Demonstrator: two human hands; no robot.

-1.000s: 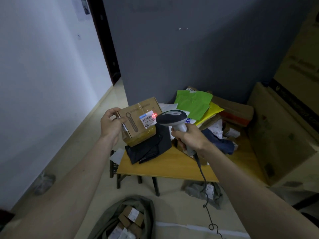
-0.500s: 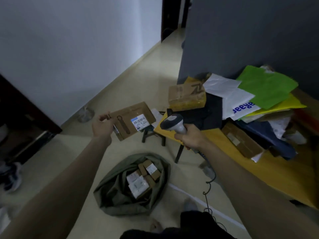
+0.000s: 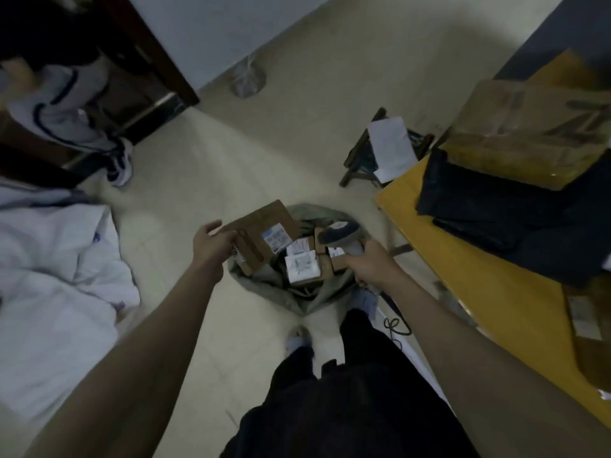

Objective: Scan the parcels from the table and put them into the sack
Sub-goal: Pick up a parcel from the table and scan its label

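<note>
Cardboard parcel [image 3: 261,239] in left hand [image 3: 211,246] fingers above sack [image 3: 264,285]; right hand [image 3: 370,262] fingers grip scanner [image 3: 340,234].

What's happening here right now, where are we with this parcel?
The left hand holds a flat cardboard parcel over the open sack on the floor, not yet released. The right hand grips the scanner beside it. Several labelled boxes already lie in the sack. More parcels wait on the yellow table.
</note>
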